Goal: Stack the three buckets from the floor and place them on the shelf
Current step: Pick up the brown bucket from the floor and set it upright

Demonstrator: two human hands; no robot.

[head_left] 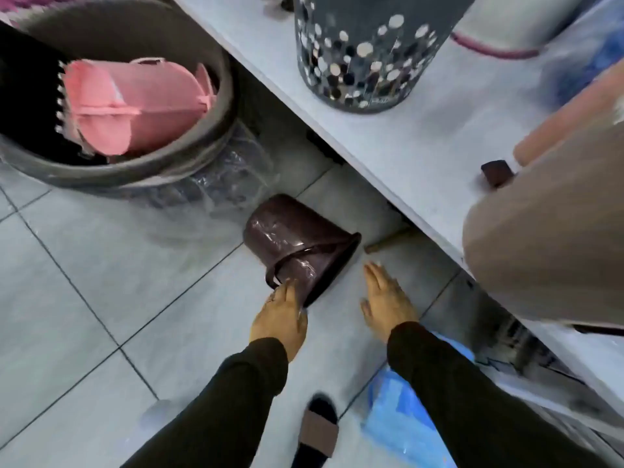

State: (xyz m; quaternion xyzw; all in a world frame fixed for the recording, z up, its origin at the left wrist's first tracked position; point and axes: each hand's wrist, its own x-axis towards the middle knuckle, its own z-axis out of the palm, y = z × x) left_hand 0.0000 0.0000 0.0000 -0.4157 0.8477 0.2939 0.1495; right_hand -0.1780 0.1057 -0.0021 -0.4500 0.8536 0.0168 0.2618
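A dark brown bucket (297, 244) wrapped in clear plastic lies on its side on the grey tiled floor, its mouth turned toward me and its handle hanging loose. My left hand (280, 315) grips the bucket's rim at the lower left edge. My right hand (385, 298) hovers just right of the bucket with fingers spread, holding nothing. The pale grey shelf (422, 157) runs diagonally above the bucket. A large beige bucket (547, 231) stands on the shelf's near edge at the right, blurred.
A grey perforated basket (364, 52) stands on the shelf. At the upper left a big grey tub (141, 170) holds a pink bucket (135, 103). A blue plastic bag (398, 417) lies by my sandalled foot (319, 430).
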